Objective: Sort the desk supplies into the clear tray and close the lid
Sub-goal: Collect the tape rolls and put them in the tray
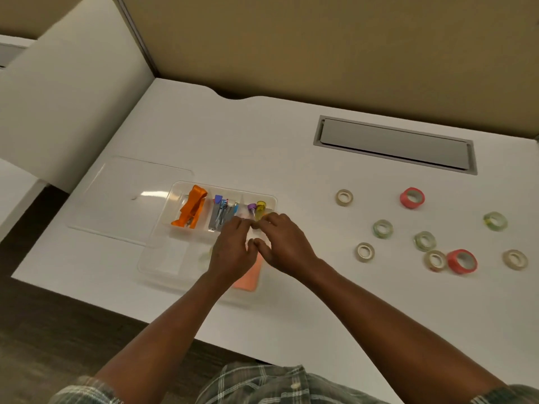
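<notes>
Left hand (230, 252) and right hand (284, 243) meet fingertip to fingertip over the clear tray (159, 262), fingers curled; I cannot tell whether they pinch anything. Just beyond them, the tray's far compartments hold an orange tool (191, 209), grey and blue items (221, 214) and purple and yellow pieces (257, 207) (too small to name). An orange pad (248, 279) lies under the wrists. The lid (122, 193) lies flat at the tray's left. 9 tape rolls (425, 241), 2 red, lie scattered on the desk (291, 158) to the right.

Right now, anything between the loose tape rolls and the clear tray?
Nothing on the desk between tape rolls and clear tray; lid is off, left of it. Only left hand and right hand sit over it.
</notes>
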The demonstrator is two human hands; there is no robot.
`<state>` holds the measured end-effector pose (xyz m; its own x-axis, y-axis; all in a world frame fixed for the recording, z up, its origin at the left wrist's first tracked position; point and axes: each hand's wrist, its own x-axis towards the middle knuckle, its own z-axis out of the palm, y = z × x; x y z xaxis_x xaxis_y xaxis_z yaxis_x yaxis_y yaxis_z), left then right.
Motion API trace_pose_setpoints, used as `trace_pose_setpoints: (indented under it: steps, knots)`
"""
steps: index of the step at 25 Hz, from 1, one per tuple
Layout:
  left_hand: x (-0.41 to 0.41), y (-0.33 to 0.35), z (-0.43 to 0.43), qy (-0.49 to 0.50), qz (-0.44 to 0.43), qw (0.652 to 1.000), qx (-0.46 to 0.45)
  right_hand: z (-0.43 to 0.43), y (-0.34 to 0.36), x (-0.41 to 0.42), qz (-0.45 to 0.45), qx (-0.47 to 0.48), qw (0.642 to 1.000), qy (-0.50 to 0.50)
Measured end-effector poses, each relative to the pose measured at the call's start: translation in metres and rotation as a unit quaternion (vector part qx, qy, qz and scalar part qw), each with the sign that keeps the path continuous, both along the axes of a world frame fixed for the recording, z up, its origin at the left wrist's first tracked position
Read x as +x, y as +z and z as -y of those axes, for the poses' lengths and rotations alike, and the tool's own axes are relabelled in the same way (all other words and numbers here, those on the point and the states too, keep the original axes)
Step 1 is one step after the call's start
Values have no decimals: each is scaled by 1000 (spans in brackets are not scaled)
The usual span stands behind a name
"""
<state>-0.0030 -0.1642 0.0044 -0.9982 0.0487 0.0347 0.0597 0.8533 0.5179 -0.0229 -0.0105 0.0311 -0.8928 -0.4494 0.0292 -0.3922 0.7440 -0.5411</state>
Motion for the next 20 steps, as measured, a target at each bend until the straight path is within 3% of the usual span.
trace_pose_setpoints:
  steps: [12,20]
  knots:
    - [-14,-13,-219,-207,63,976,-10,-231,-24,54,29,67,972,-224]
    - [-13,-39,-286,-241,98,946,-192,-321,-54,69,73,184,928,-316]
